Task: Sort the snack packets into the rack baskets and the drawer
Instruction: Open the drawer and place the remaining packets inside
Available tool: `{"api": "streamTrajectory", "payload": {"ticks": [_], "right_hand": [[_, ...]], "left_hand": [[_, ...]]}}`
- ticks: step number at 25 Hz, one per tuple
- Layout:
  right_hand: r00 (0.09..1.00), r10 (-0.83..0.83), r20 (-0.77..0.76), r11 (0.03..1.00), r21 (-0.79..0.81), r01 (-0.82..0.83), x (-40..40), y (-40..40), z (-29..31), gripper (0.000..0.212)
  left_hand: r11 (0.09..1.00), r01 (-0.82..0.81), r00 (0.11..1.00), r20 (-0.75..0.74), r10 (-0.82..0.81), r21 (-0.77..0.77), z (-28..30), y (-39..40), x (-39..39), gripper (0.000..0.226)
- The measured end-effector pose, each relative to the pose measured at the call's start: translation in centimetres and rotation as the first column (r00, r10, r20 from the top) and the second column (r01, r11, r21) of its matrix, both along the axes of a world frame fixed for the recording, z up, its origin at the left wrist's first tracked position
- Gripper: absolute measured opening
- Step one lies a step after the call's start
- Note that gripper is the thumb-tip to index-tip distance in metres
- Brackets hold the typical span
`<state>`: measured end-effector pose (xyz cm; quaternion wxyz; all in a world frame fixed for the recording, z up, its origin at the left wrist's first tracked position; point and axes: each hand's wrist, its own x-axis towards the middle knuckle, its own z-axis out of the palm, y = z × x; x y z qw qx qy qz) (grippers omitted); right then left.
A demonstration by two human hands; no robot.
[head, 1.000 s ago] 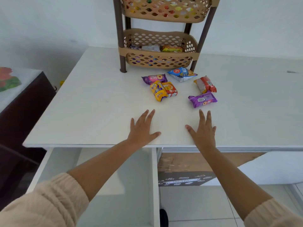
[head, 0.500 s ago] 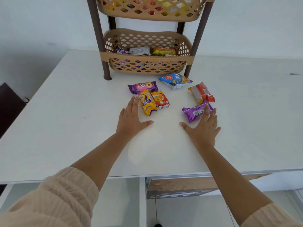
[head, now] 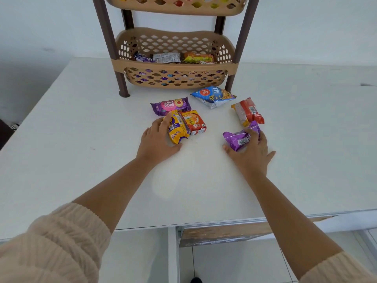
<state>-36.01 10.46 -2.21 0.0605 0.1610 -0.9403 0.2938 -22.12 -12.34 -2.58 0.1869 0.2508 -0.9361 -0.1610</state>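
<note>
The left hand [head: 158, 139] lies on the white table [head: 81, 139], fingers curled round the left side of a yellow biscuit packet [head: 177, 129] with the thumb at its near end; the grip is loose and the packet rests on the table. The right hand [head: 252, 149] has its fingers closed over a purple packet [head: 237, 138], thumb at the packet's near left corner and little finger spread out to the right; the packet looks crumpled in the grip, and whether it is lifted off the table cannot be told.

An orange packet [head: 193, 122] lies touching the right side of the yellow one. Just beyond both sits a purple "Pops" packet [head: 170, 105]. A red and orange packet [head: 247, 111] lies just beyond the right hand, its near end close to the held purple packet. A blue packet [head: 213, 96] rests further back, near the rack's front right leg.

The rack [head: 106, 33] stands at the far side of the table on dark brown legs. Its lower basket [head: 175, 66], tan with lattice holes, already holds several packets, purple, silver and orange-green among them. The upper basket [head: 173, 7] is cut off by the frame's top, with coloured packets showing through its holes.

Below the table's near edge an open drawer [head: 224, 233] shows, brown inside.
</note>
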Motion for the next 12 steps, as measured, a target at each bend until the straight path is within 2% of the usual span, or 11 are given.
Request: {"api": "streamTrajectory", "payload": {"ticks": [6,12], "right_hand": [[0.990,0.095,-0.100,0.995,-0.024,-0.097,1.3,0.2,0.2,0.066],[0.955,0.290,-0.070,0.951,-0.091,-0.295,3.8,1.4,0.2,0.059]], "left_hand": [[0.999,0.040,0.997,-0.062,-0.043,-0.037,0.3,0.4,0.6,0.088],[0.997,0.075,0.991,-0.110,-0.075,0.000,0.2,1.6,2.3,0.086]]}}
